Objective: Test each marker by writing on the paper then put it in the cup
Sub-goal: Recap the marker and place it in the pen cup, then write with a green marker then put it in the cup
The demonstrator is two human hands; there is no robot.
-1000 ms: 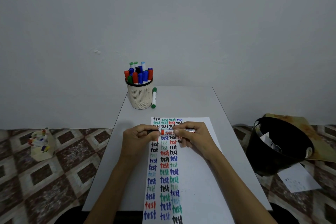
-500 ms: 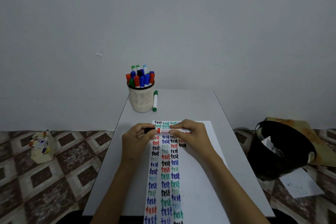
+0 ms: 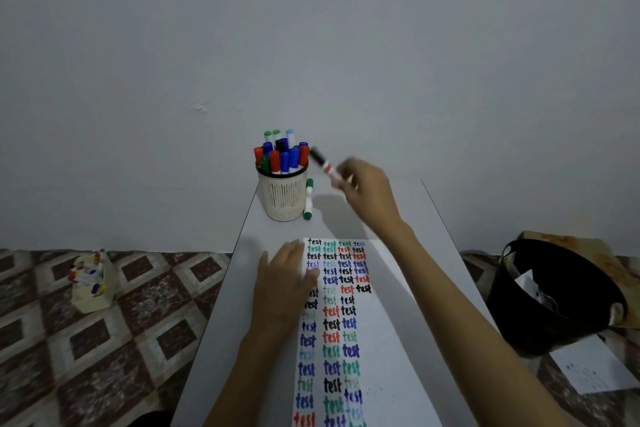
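Observation:
My right hand (image 3: 369, 191) holds a capped black marker (image 3: 321, 161) in the air, its cap pointing up-left, just right of the cup's rim. The cream mesh cup (image 3: 282, 196) stands at the table's far end, filled with several red, blue, green and black markers. A green marker (image 3: 308, 199) lies on the table against the cup's right side. My left hand (image 3: 285, 282) rests flat, fingers apart, on the left edge of the white paper (image 3: 384, 340), which is covered with columns of the word "test" in several colours.
The narrow grey table (image 3: 440, 229) ends at the wall. On the patterned floor, a small cream box of markers (image 3: 91, 284) sits at the left; a black bin (image 3: 554, 295) and a loose sheet (image 3: 592, 369) are at the right.
Both hands held the marker over the paper, closing it. Now my right hand has carried it up toward the cup, and my left hand has let go and lies flat on the paper.

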